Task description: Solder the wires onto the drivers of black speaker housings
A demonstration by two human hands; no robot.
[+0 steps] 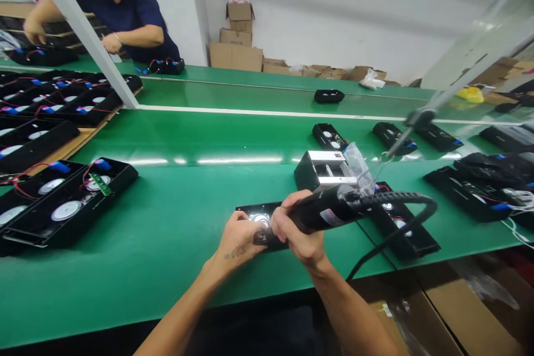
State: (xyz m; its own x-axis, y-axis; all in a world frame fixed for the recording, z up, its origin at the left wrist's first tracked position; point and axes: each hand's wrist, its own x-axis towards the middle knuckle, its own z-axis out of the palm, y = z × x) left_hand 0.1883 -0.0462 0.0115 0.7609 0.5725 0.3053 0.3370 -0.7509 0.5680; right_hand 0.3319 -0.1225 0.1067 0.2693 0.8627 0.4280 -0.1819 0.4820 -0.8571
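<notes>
My right hand [297,233] is wrapped round a black electric screwdriver [334,210], held almost level with its tip down at a black speaker housing [261,221] on the green bench. A black cable [400,217] loops off the tool's rear to the right. My left hand [238,238] rests on the housing's near left end, fingers curled against it. A bright light spot shows on the round speaker cone between my hands.
A small black box with a silver top [323,169] stands just behind. More black housings lie at left [69,203] and right [467,192]. Across the green bench [175,233] a person in dark blue [125,16] works. Cardboard boxes [236,44] line the wall.
</notes>
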